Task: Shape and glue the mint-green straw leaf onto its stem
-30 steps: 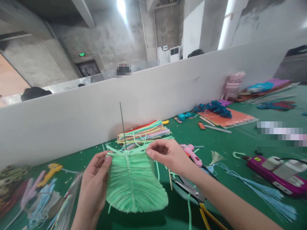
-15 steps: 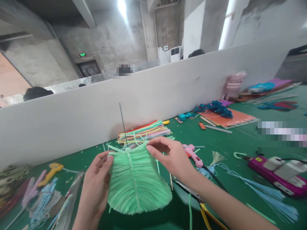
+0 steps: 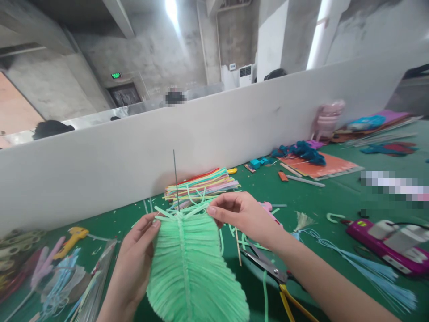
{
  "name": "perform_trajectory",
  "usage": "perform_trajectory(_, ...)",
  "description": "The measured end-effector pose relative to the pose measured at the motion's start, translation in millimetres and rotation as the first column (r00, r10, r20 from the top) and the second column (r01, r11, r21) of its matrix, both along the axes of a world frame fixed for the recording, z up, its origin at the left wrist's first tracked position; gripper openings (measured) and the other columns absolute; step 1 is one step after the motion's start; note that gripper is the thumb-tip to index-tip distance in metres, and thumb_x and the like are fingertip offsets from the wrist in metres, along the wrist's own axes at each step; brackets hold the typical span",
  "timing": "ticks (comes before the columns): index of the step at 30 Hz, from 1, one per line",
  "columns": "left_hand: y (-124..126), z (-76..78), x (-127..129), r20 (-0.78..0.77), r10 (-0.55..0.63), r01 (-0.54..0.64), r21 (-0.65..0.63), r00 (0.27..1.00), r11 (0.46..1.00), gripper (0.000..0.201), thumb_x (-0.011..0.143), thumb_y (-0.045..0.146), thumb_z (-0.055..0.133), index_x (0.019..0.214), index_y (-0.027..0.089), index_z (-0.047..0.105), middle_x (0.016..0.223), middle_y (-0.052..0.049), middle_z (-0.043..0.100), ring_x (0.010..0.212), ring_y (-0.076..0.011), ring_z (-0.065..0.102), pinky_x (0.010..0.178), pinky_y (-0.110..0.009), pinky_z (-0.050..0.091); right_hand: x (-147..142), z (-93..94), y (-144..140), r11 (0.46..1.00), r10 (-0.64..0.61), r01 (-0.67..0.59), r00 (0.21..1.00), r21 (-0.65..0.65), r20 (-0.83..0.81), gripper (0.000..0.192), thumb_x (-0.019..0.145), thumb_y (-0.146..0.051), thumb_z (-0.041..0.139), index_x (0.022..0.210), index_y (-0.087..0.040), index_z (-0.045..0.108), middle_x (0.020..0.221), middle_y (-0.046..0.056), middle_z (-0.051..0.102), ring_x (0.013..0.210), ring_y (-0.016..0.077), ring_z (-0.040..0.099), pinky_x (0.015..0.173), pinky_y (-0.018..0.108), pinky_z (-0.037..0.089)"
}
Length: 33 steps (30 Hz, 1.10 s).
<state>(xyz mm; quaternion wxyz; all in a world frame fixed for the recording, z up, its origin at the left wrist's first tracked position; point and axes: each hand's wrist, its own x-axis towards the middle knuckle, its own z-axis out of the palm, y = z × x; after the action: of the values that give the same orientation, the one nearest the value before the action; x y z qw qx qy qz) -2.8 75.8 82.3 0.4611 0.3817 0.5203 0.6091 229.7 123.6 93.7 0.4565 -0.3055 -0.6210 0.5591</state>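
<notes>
Two hands: both work at the top edge of a green fringed leaf [image 3: 191,268] held up over the near edge of the desk [image 3: 335,197].
Around the leaf: a stack of coloured strips [image 3: 201,185] lies just behind it toward the white partition [image 3: 134,152] at the desk's far edge; loose green strands are scattered between the two.
Right of the leaf: a pink glue gun [image 3: 270,210] is partly hidden behind the right hand; scissors [image 3: 271,268] with yellow handles lie under the right forearm, near the desk's near edge.
Right edge of the desk: a magenta power strip [image 3: 389,246] with white plugs in it, and a bundle of pale blue strands [image 3: 368,268] just in front of it.
Left corner: a yellow tool [image 3: 72,239] and a heap of pastel strands beside it.
Far right: orange sheets [image 3: 318,165] with blue scraps on them, close to the partition.
Wire: a thin dark wire [image 3: 176,179] stands upright out of the leaf's midrib, between the two hands.
Left hand [image 3: 134,264]: thumb and fingers pinched narrow on the leaf's upper left edge.
Right hand [image 3: 241,214]: thumb and forefinger pinched narrow on the upper right corner, where loose strand ends stick out.
Containers: none can be made out on the desk.
</notes>
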Motion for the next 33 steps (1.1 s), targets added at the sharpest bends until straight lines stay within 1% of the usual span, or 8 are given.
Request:
perform_trajectory(4, -0.5, 1.4, 0.1, 0.011, -0.009, 0.009, 0.010, 1.000, 1.000, 0.023, 0.077, 0.034, 0.077, 0.096, 0.022, 0.071, 0.083, 0.002, 0.068, 0.075, -0.0109, 0.062, 0.066, -0.014, 0.050, -1.5, -0.8, -1.5, 0.999, -0.040, 0.040, 0.999, 0.011, 0.026, 0.010, 0.081, -0.029, 0.071, 0.081, -0.019, 0.072, 0.070, 0.001, 0.070, 0.064, 0.0122, 0.064, 0.063, 0.027, 0.054)
perform_trajectory(8, -2.3, 3.2, 1.5, 0.011, 0.004, -0.004, 0.021, 1.000, 1.000, 0.021, 0.077, 0.033, 0.075, 0.094, 0.023, 0.070, 0.083, 0.002, 0.067, 0.078, -0.0123, 0.063, 0.066, -0.015, 0.050, -4.9, -4.5, -1.3, 0.995, -0.102, 0.102, 0.995, 0.020, 0.019, 0.015, 0.076, -0.030, 0.075, 0.083, -0.018, 0.069, 0.079, 0.002, 0.072, 0.069, 0.0129, 0.065, 0.065, 0.026, 0.054)
perform_trajectory(11, -4.1, 5.0, 4.4, -0.002, 0.035, -0.035, 0.054, 0.999, 0.998, 0.022, 0.076, 0.034, 0.076, 0.093, 0.022, 0.070, 0.083, 0.002, 0.067, 0.081, -0.0140, 0.063, 0.068, -0.016, 0.051, -7.1, -7.3, -1.0, 0.988, -0.155, 0.155, 0.987, 0.029, 0.027, 0.015, 0.077, -0.031, 0.073, 0.081, -0.017, 0.068, 0.076, 0.002, 0.071, 0.068, 0.0131, 0.064, 0.064, 0.026, 0.052)
perform_trajectory(15, -5.9, 5.6, 6.7, -0.018, 0.064, -0.063, 0.075, 0.998, 0.995, 0.022, 0.075, 0.036, 0.077, 0.093, 0.023, 0.070, 0.080, 0.002, 0.066, 0.080, -0.0148, 0.063, 0.064, -0.016, 0.049, -8.6, -8.0, -3.0, 0.979, -0.202, 0.201, 0.977, 0.021, 0.071, 0.012, 0.079, -0.029, 0.071, 0.081, -0.017, 0.070, 0.075, 0.002, 0.071, 0.069, 0.0140, 0.065, 0.064, 0.027, 0.052)
perform_trajectory(19, -6.5, 4.4, 6.5, -0.031, 0.078, -0.076, 0.075, 0.996, 0.994, 0.024, 0.075, 0.037, 0.077, 0.094, 0.024, 0.069, 0.082, 0.002, 0.066, 0.079, -0.0150, 0.063, 0.063, -0.018, 0.049, -8.5, -6.0, -6.5, 0.982, -0.189, 0.187, 0.979, 0.023, 0.077, 0.011, 0.080, -0.029, 0.071, 0.083, -0.018, 0.072, 0.079, 0.003, 0.073, 0.072, 0.0142, 0.066, 0.066, 0.026, 0.051)
perform_trajectory(26, -7.9, 5.4, 8.7, -0.041, 0.097, -0.093, 0.090, 0.994, 0.992, 0.028, 0.074, 0.038, 0.078, 0.097, 0.024, 0.069, 0.083, 0.001, 0.066, 0.079, -0.0155, 0.062, 0.065, -0.020, 0.049, -8.9, -8.0, -9.0, 0.986, -0.164, 0.162, 0.980, 0.032, 0.114, 0.016, 0.085, -0.033, 0.065, 0.084, -0.018, 0.071, 0.074, 0.002, 0.069, 0.064, 0.0129, 0.060, 0.059, 0.027, 0.047)
perform_trajectory(31, -8.0, 2.5, 4.9, -0.083, 0.089, -0.081, 0.095, 0.992, 0.992, 0.029, 0.076, 0.040, 0.076, 0.100, 0.025, 0.069, 0.088, 0.002, 0.067, 0.078, -0.0139, 0.061, 0.066, -0.018, 0.048, -10.7, -11.9, -8.1, 0.987, -0.153, 0.146, 0.983, 0.068, 0.104, 0.017, 0.088, -0.032, 0.061, 0.084, -0.018, 0.068, 0.076, 0.002, 0.069, 0.069, 0.0146, 0.062, 0.063, 0.028, 0.049)
perform_trajectory(33, -7.3, 1.1, 2.9, -0.107, 0.100, -0.091, 0.088, 0.989, 0.992, 0.032, 0.077, 0.041, 0.076, 0.104, 0.025, 0.069, 0.089, 0.002, 0.068, 0.076, -0.0127, 0.059, 0.063, -0.017, 0.047, -11.9, -13.8, -7.9, 0.979, -0.183, 0.170, 0.976, 0.111, 0.117, 0.015, 0.090, -0.033, 0.060, 0.089, -0.019, 0.067, 0.080, 0.003, 0.070, 0.072, 0.0158, 0.064, 0.064, 0.030, 0.051)
